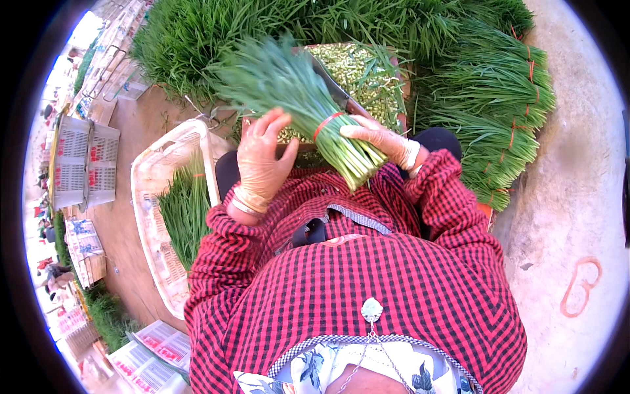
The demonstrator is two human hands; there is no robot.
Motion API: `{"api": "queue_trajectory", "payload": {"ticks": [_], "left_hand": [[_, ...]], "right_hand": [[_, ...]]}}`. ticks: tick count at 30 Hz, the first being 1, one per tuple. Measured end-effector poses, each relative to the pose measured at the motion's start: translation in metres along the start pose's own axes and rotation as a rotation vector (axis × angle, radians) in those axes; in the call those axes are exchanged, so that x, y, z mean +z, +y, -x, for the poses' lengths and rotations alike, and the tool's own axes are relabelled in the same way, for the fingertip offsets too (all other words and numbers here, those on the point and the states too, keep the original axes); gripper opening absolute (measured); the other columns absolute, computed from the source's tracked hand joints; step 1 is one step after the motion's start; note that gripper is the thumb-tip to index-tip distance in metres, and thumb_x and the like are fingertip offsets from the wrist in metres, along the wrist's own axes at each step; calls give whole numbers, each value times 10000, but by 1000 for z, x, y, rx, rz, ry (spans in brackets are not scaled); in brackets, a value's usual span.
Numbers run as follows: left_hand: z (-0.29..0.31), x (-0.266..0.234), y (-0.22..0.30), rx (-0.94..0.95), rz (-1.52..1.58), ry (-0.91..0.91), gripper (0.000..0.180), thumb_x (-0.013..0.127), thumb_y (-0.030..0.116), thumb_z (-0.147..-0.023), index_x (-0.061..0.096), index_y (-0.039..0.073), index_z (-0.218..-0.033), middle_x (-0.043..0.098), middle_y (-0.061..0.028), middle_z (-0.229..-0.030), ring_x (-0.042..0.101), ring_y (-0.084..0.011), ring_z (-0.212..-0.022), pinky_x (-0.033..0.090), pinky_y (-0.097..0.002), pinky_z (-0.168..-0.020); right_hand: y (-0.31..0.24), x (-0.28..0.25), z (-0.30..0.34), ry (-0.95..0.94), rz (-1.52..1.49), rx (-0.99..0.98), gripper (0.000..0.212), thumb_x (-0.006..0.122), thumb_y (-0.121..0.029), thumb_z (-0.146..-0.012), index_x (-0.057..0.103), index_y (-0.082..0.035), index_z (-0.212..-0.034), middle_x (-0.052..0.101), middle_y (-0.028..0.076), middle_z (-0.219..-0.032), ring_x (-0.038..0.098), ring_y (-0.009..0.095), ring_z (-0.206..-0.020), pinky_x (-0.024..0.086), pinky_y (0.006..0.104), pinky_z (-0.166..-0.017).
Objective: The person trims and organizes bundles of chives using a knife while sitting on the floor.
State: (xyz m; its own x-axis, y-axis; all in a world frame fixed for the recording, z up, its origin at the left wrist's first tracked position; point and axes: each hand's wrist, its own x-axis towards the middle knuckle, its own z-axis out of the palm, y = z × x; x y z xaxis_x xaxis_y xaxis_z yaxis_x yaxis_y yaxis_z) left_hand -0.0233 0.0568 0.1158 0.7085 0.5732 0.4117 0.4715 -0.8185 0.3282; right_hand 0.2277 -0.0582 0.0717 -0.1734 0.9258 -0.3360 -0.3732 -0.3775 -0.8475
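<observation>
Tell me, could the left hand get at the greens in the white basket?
Likely yes: the left hand looks empty and the greens lie uncovered nearby, though the white basket's rim stands between.

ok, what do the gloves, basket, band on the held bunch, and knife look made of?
Gloves: probably thin latex or vinyl; wrinkled, translucent, slight sheen.
Basket: likely moulded plastic, off-white; slotted walls, rounded rim.
Band: rubber or plastic tape, can't tell; narrow, red, wrapped snugly around the stalks.
Knife: blade likely metal, smooth grey; brown handle possibly wood, by colour only.
</observation>
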Motion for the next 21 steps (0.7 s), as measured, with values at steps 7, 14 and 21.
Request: {"api": "queue_trajectory", "payload": {"ticks": [7,14,21], "left_hand": [[52,103,-26,-1205,2203,-412,802,416,683,-1002,579,-12,-1368,585,-218,-1419,553,-369,-1319,429,-506,-1130],[-6,88,-33,-646,2694,52,702,464,588,-1010,563,9,-1395,650,-220,-1329,590,-372,-1275,483,-522,-1094],[-15,59,-61,-316,2488,68,846,454,661,-984,424,3,-1515,428,-288,-1537,566,-393,-1292,534,-515,-1027]], "right_hand": [[15,37,1,-35,-62,-21,672,679,-445,-957,501,1,-1427,611,64,-1283,574,136,-1153,462,302,-1002],[2,76,18,90,450,-361,666,685,-428,-970,500,18,-1429,588,178,-1345,567,266,-1282,421,384,-1114],[-32,106,47,290,817,-496,293,786,-62,-881,702,-46,-1161,584,-30,-813,524,27,-645,452,211,-576]]}}
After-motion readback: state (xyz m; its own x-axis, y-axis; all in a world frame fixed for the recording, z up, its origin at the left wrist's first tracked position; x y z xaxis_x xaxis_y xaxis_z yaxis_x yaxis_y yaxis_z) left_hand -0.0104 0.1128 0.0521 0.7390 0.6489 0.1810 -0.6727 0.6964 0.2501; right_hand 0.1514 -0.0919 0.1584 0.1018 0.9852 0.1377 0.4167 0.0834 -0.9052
